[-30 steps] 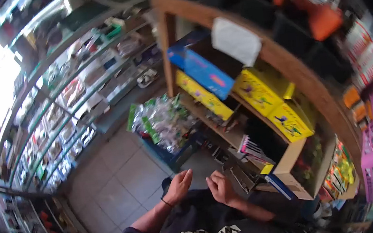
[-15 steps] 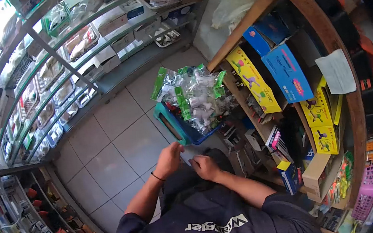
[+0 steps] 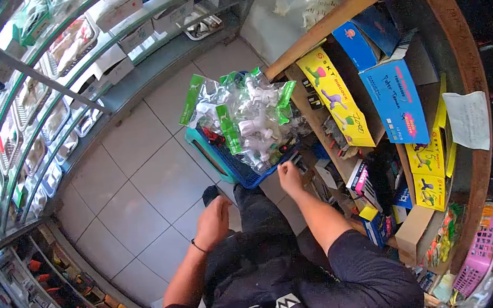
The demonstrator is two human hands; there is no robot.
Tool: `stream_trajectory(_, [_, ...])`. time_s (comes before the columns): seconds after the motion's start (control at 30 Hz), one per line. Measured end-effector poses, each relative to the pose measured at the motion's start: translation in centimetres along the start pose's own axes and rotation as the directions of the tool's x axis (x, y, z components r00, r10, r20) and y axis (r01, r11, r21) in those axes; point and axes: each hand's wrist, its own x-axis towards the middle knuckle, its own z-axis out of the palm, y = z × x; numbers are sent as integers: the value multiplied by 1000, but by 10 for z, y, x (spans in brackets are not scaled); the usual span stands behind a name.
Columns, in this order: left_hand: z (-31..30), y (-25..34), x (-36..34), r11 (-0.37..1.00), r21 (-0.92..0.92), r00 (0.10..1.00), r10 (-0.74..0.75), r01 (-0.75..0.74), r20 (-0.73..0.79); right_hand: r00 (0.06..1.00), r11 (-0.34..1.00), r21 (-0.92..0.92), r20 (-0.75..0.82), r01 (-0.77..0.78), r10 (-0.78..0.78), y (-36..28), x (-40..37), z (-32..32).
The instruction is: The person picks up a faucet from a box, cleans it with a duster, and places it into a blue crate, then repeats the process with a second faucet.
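Note:
My left hand (image 3: pixel 213 223), with a dark band at the wrist, hangs in front of my left thigh, fingers curled in and nothing showing in them. Farther forward, my right hand (image 3: pixel 290 179) is closed in a loose fist close to the near right corner of a blue basket (image 3: pixel 254 181). That basket stands on the floor, heaped with clear plastic packs of white fittings (image 3: pixel 255 125) with green header cards (image 3: pixel 229 130). A teal plastic frame (image 3: pixel 210 158) is along the basket's left side.
On the right, a wooden shelf (image 3: pixel 336 7) holds yellow boxes (image 3: pixel 335 98), a blue carton (image 3: pixel 394 103) and an open brown box (image 3: pixel 414 229). Metal-barred racks with trays (image 3: pixel 67 46) curve along the left. Pale floor tiles (image 3: pixel 135 191) lie between. A pink basket (image 3: pixel 479 249) is far right.
My hands were close together before my body; they are now apart. The right moved forward and right, the left slightly back. My legs and a dark foot now show below the basket.

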Motion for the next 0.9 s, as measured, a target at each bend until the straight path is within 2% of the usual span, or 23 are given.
stream_trajectory(0.03, [-1, 1, -1, 999, 28, 999, 35, -36, 30, 999, 999, -41, -48, -23, 21, 4, 17, 1])
stream_trajectory(0.07, [0, -1, -4, 999, 33, 999, 28, -29, 36, 990, 992, -46, -83, -120, 116, 0, 33, 1])
stream_trajectory(0.1, [0, -4, -7, 999, 40, 998, -39, 38, 43, 970, 975, -46, -117, -217, 211, -6, 47, 0])
stream_trajectory(0.13, [0, -5, -9, 994, 48, 993, -104, 102, 49, 969, 973, -41, -111, -226, 220, -9, 61, 2])
stream_trajectory(0.2, [-2, -5, -15, 983, 106, 987, -157, 151, 43, 908, 895, -164, -11, -415, 419, -12, 78, 9])
stream_trajectory(0.3, [-6, -7, -16, 967, 176, 981, -191, 185, 20, 862, 856, -100, -26, -507, 507, -18, 84, 15])
stream_trajectory(0.33, [-7, -7, -16, 966, 186, 982, -188, 182, 16, 858, 854, -82, -29, -513, 513, -19, 82, 15])
stream_trajectory(0.43, [-10, 3, -11, 960, 240, 988, -154, 146, 18, 835, 829, -124, -164, -545, 525, -21, 72, 10])
stream_trajectory(0.47, [-11, 9, -8, 962, 247, 992, -125, 116, 25, 804, 809, -42, -145, -587, 576, -23, 65, 3])
stream_trajectory(0.5, [-13, 16, -4, 966, 251, 996, -79, 64, 48, 826, 842, 43, -173, -538, 536, -19, 52, -5])
stream_trajectory(0.57, [-13, 27, 3, 966, 257, 995, 7, -34, 103, 853, 913, 55, -339, -403, 397, -3, 28, -10])
stream_trajectory(0.63, [-9, 29, 15, 945, 306, 973, 45, -115, 226, 868, 869, 384, -256, -313, 426, 37, 8, 1])
stream_trajectory(0.67, [-2, 31, 22, 938, 305, 961, 85, -166, 262, 898, 724, 586, 13, -364, 440, 14, -19, -35])
stream_trajectory(0.7, [11, 32, 28, 973, 166, 935, 94, -159, 342, 893, 532, 728, 267, -433, 362, -24, -54, -81])
stream_trajectory(0.73, [27, 33, 33, 991, 26, 898, 108, -131, 427, 910, 421, 812, 309, -404, 278, -29, -75, -91])
stream_trajectory(0.77, [50, 35, 36, 986, 17, 869, 141, -169, 474, 925, 298, 878, 329, -374, 189, -32, -98, -98])
stream_trajectory(0.8, [76, 39, 36, 905, -383, 759, 115, 186, 641, 923, 196, 906, 345, -375, 169, -36, -120, -104])
stream_trajectory(0.83, [97, 45, 32, 585, -562, 599, 155, 585, 786, 924, 88, 925, 354, -369, 146, -42, -141, -110])
stream_trajectory(0.87, [115, 56, 28, 518, -523, 401, 336, 678, 852, 927, 126, 933, 306, -337, 218, -55, -159, -118])
stream_trajectory(0.9, [125, 75, 12, 470, -431, 388, 191, 770, 902, 922, 169, 933, 261, -316, 284, -60, -175, -124])
